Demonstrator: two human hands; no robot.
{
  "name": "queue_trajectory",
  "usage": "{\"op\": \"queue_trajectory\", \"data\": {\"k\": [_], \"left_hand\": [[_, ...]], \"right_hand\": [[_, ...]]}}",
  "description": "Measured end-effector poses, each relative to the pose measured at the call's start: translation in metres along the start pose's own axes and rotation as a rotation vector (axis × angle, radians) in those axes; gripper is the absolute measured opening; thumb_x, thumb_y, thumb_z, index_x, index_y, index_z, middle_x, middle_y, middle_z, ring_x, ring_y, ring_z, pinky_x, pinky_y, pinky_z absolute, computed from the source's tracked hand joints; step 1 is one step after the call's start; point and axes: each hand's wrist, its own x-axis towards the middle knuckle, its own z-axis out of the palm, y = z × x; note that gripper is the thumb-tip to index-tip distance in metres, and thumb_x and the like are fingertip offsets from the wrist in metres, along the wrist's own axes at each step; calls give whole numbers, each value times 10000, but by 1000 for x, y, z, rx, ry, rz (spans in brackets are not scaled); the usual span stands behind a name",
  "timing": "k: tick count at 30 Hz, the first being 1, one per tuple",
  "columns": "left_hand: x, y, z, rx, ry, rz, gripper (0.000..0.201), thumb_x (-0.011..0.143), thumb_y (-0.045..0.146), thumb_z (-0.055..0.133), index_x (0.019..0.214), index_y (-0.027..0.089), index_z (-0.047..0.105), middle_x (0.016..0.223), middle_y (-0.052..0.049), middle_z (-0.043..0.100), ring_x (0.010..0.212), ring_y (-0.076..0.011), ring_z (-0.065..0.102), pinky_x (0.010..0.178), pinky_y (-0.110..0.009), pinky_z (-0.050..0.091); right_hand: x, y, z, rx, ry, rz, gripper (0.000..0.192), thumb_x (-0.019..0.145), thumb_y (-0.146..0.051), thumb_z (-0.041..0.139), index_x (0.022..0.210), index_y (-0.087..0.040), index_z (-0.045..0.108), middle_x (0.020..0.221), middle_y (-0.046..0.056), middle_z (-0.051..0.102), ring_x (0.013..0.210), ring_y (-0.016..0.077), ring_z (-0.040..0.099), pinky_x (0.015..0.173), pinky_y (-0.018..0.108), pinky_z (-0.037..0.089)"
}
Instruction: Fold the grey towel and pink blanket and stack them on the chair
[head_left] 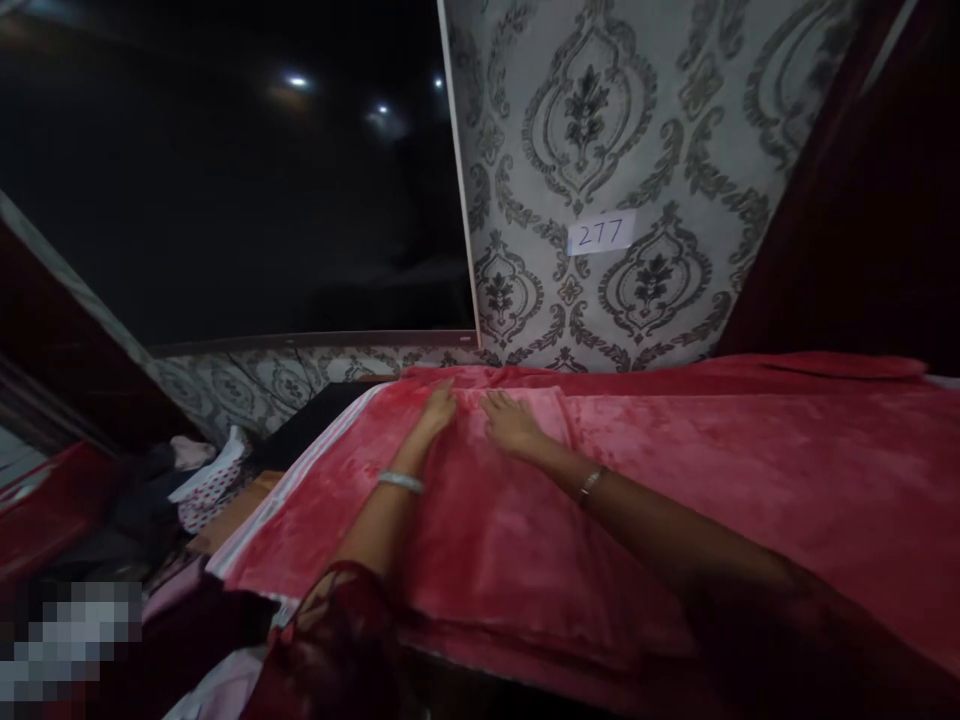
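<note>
A red plush blanket (720, 470) spreads over a raised surface, with a pale pink-white border along its left side. Near its far edge, a layer of the blanket lies doubled over in the middle. My left hand (441, 408) rests on the plush by that far edge, its fingers stretched forward and slightly blurred. Just to the right, my right hand (514, 428) lies palm down on the doubled layer, fingers spread. Neither hand visibly grips the cloth.
A large dark television (240, 190) hangs at the upper left. Patterned wallpaper behind carries a paper label (601, 232) reading 277. At the left sit a black box-like surface (300, 430) and piled clothes, including a red-dotted white cloth (211, 490).
</note>
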Motion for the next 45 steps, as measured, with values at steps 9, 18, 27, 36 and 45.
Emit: {"op": "queue_trajectory", "data": {"k": [9, 18, 27, 36, 45], "left_hand": [[10, -14, 75, 242, -108, 24, 536, 996, 368, 404, 1508, 231, 481, 1636, -111, 364, 1536, -361, 239, 1198, -618, 287], [16, -13, 78, 348, -170, 5, 595, 1023, 440, 270, 1576, 243, 367, 1676, -97, 280, 1536, -374, 219, 1160, -628, 333], [16, -8, 77, 330, -176, 18, 614, 1023, 432, 254, 1584, 206, 354, 1682, -102, 261, 1529, -406, 203, 1164, -641, 315], [17, -11, 80, 288, -133, 66, 606, 1015, 424, 274, 1563, 194, 393, 1648, -121, 328, 1500, -412, 253, 1156, -635, 324], [-8, 19, 45, 278, 0, 183, 515, 1000, 359, 375, 1440, 161, 553, 1473, -165, 565, 1404, -326, 463, 1221, -604, 212]], "right_hand": [[43, 45, 46, -60, 92, 152, 608, 1035, -453, 368, 1558, -146, 403, 1633, 137, 322, 1530, 291, 224, 1245, 514, 118], [33, 124, 33, -70, 27, 455, 686, 1038, -518, 292, 1608, -136, 284, 1665, 136, 242, 1536, 294, 196, 1220, 514, 158], [-23, 40, 33, -29, 121, 169, 772, 997, -515, 420, 1626, -118, 214, 1681, 173, 117, 1561, 320, 66, 1238, 558, 92], [-107, 46, 51, -64, 21, 182, 810, 995, -597, 431, 1612, -101, 261, 1679, 156, 133, 1565, 292, 69, 1255, 534, 50], [-166, 28, 20, 2, 22, 96, 787, 1005, -543, 452, 1619, -104, 229, 1681, 156, 88, 1564, 312, 8, 1249, 582, 46]]}}
